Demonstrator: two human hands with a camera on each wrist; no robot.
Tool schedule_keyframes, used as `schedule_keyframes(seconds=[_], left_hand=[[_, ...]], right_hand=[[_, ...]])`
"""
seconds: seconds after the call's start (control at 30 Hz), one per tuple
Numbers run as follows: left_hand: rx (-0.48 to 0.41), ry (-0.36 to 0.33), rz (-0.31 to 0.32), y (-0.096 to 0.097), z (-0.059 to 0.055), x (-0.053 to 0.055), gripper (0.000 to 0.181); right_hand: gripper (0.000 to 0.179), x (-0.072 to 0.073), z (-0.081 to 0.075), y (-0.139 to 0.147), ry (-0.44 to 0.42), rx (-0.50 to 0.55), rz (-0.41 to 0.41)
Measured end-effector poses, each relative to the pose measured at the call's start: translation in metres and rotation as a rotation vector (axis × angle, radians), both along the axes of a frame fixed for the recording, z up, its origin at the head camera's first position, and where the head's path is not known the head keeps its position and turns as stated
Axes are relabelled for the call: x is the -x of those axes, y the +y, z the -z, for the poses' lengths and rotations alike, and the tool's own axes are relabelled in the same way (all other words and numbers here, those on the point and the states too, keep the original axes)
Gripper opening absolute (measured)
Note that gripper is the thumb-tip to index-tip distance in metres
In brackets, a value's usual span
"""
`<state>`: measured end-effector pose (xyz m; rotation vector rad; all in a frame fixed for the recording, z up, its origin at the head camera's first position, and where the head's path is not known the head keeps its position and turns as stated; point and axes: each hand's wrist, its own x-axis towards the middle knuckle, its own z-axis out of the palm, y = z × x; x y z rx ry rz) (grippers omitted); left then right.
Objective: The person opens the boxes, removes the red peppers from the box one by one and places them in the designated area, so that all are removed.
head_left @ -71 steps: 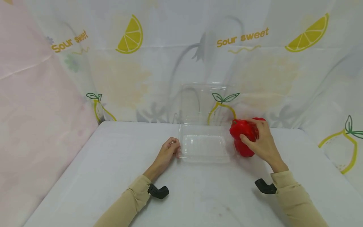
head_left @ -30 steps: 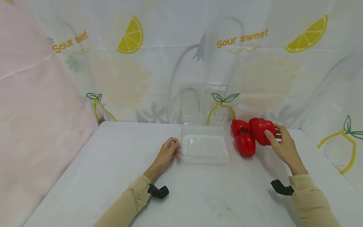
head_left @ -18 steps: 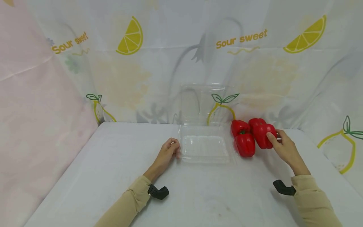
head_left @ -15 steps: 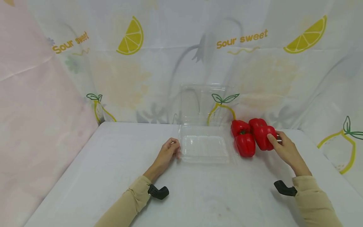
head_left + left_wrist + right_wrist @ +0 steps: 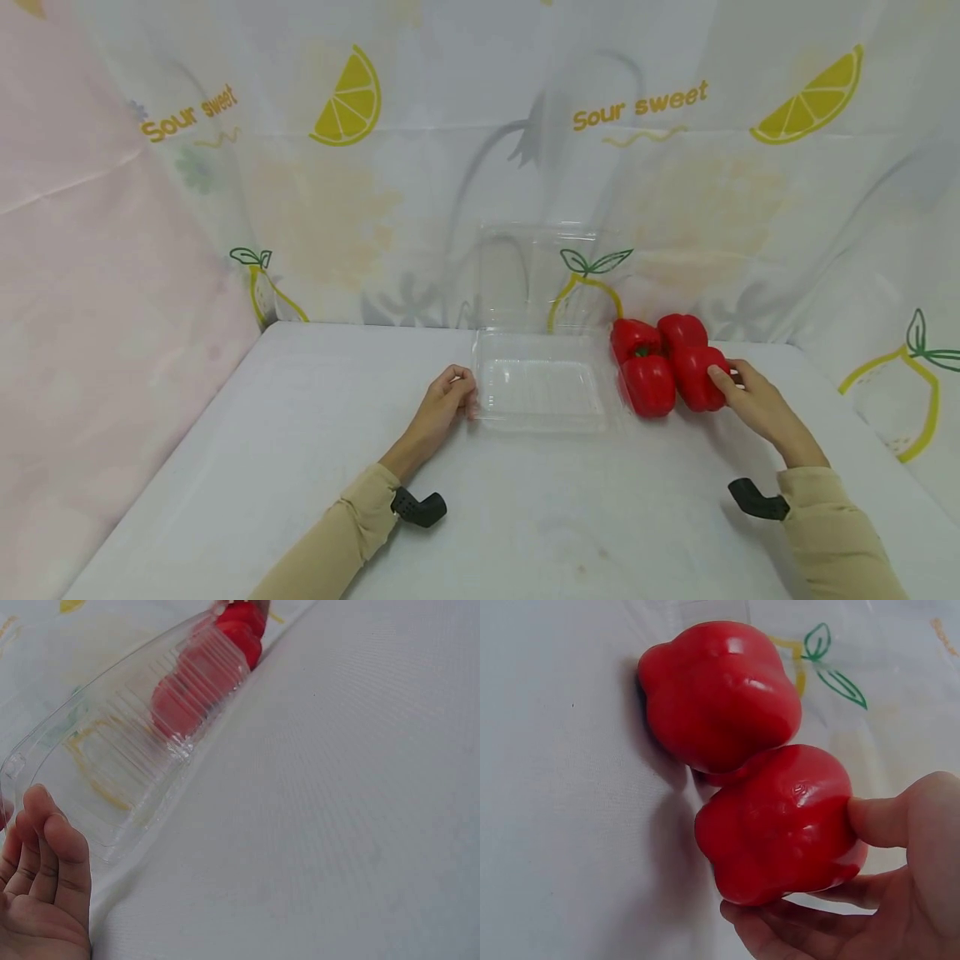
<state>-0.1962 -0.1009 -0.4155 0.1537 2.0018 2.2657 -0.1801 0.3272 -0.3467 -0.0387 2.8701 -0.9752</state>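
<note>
My right hand [image 5: 757, 408] grips a red bell pepper [image 5: 699, 380] at the front right of a tight cluster, thumb on one side and fingers under and around it in the right wrist view. Beside it sits the front left pepper [image 5: 648, 386]; behind are a back left pepper [image 5: 634, 337] and a back right pepper [image 5: 683, 330]. A clear plastic clamshell container [image 5: 540, 387] stands left of the peppers, its lid [image 5: 504, 279] raised at the back. My left hand [image 5: 441, 404], fingers curled, holds the container's left edge. No pepper lies in the container.
The white tabletop [image 5: 525, 500] extends in front of the container and to both sides. A printed fabric backdrop [image 5: 420, 192] rises directly behind the table's far edge, close to the lid and the back peppers. Black wrist cameras [image 5: 418, 507] sit on both sleeves.
My right hand has carried its pepper from above the cluster out to the right, then down and toward me, in front of the back right pepper. The left hand and container have stayed still.
</note>
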Motion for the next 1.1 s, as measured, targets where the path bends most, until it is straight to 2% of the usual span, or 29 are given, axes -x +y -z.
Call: schedule_keyframes(seconds=[0.3,0.5,0.73,0.9,1.1], left_hand=[[-0.009,-0.007,0.011,0.0,-0.003,-0.001,0.005],[-0.009,0.011,0.006,0.0,0.001,0.0,0.004],[-0.012,-0.011,0.006,0.0,-0.001,0.0,0.004],[-0.005,-0.028,0.017,0.0,-0.007,-0.002,0.005],[0.016,-0.01,0.024,0.0,-0.021,-0.012,0.005]], right_hand=[[0.072,0.001,0.005,0.002,-0.02,-0.008,-0.012],[0.071,0.002,0.007,0.004,-0.028,-0.033,-0.011],[0.071,0.003,0.011,0.004,-0.021,-0.029,-0.013],[0.071,0.003,0.011,0.005,-0.025,-0.023,-0.022],[0.071,0.003,0.012,0.005,-0.03,-0.019,-0.028]])
